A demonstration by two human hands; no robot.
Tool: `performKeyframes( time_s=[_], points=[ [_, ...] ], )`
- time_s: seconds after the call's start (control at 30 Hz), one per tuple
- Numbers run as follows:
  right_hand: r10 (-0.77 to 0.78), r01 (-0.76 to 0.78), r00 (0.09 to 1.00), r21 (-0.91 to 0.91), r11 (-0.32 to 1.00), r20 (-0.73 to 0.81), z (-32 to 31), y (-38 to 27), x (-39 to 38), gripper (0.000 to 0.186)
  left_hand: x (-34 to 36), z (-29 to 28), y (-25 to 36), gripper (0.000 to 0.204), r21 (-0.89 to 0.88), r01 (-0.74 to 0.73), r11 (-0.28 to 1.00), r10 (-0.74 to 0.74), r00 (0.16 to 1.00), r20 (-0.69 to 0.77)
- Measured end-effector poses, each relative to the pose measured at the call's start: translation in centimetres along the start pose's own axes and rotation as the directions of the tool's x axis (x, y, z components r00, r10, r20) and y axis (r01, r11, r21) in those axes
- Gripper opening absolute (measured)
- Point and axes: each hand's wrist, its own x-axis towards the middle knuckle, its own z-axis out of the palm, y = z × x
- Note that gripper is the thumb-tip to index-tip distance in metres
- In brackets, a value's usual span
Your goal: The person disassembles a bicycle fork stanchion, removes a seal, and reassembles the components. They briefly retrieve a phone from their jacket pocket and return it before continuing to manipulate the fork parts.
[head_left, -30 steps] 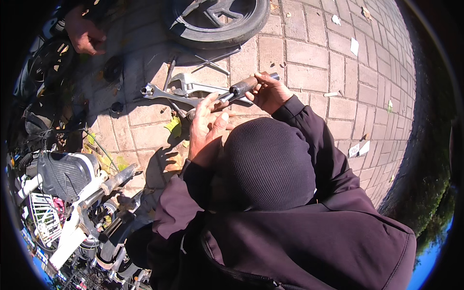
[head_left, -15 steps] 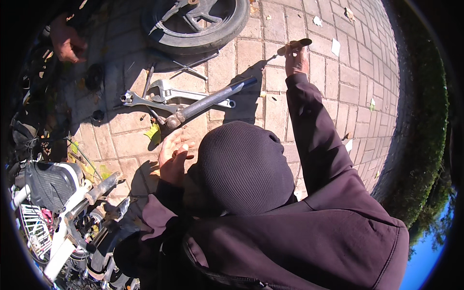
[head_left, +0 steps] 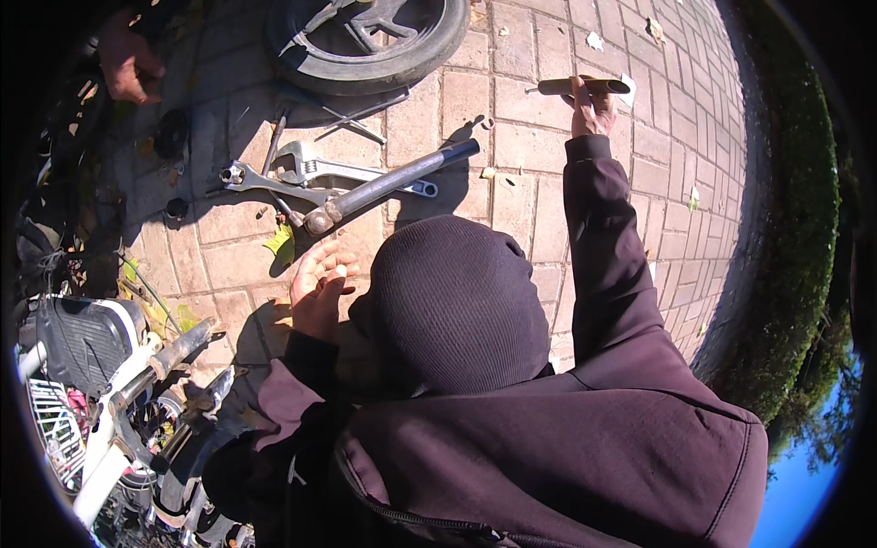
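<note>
Neither my left hand nor my right hand can be identified in view. A person in a black knit cap [head_left: 457,301] and dark jacket bends below the camera. That person's right hand [head_left: 592,117] grips a dark tube [head_left: 557,87] over the paving; their left hand [head_left: 320,288] has loosely curled fingers and nothing visible in it. Nearby lie an adjustable wrench [head_left: 365,173], a double-ended wrench [head_left: 265,183], a metal bar with a knobbed end [head_left: 411,179] and thin rods [head_left: 356,125]. Another person's hand [head_left: 132,68] hangs at the upper left.
A black spoked wheel [head_left: 384,66] lies at the top. Bicycle parts, including a white frame [head_left: 108,475], a black ridged footboard [head_left: 82,338] and a white rack [head_left: 55,420], pile at lower left. Brick paving [head_left: 667,183] spreads rightward toward a hedge [head_left: 804,237].
The capped person's right hand has carried the dark tube up and right, away from the tools. Their left hand has drawn back down and left. The view has shifted slightly.
</note>
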Motion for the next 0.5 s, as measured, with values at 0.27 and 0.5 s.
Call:
performKeyframes(
  time_s=[0.27,0.5],
  points=[
    [-0.097,0.140,0.990,-0.655,0.743,0.101,2.6,-1.5,-2.4,0.029,0.2,-0.2,-0.3,0.051,-0.062,0.008,0.998,-0.007,1.000,0.018],
    [0.059,-0.062,0.988,0.015,0.998,0.146,2.8,0.4,0.1,0.034,-0.3,-0.2,0.8,0.049,-0.014,-0.052,0.999,0.053,0.999,0.012]
  ],
)
